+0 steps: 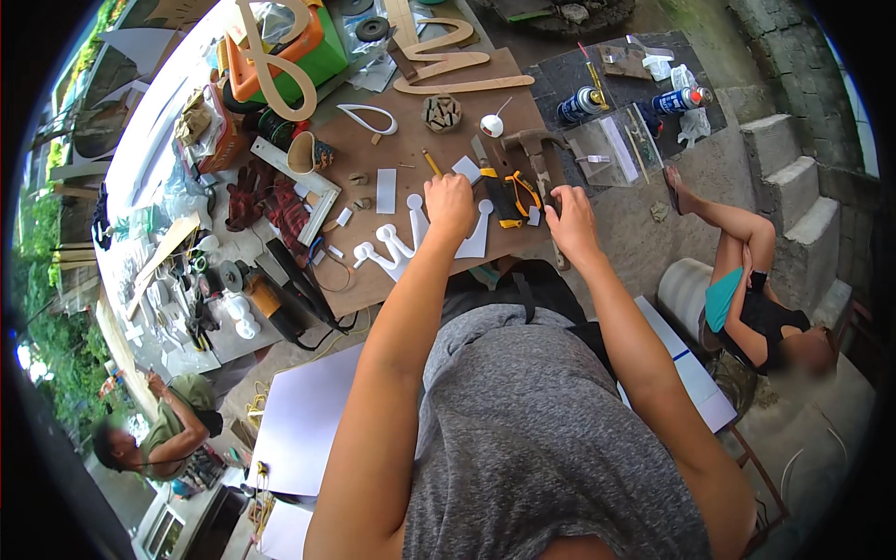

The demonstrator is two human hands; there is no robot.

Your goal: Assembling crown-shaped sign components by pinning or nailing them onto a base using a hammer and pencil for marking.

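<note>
My left hand (450,203) is closed, knuckles up, over a white crown-shaped cutout (399,245) with round-tipped points at the near table edge. A yellow pencil (431,162) shows just beyond its fingers; whether they grip it is hidden. My right hand (575,224) has its thumb and fingers apart, beside the handle of a hammer (537,154) lying on the table. Between the hands are a yellow-and-black utility knife (500,198) and yellow-handled pliers (525,189). Small white pieces (385,191) lie near my left hand.
The brown board (355,294) carries wooden lettering (448,65) and a cup (308,152). Leftward are an angle grinder (266,299), gloves and a green-orange bin (303,70). Spray cans (581,103) stand far right. One person (747,308) sits right; another (177,420) is lower left.
</note>
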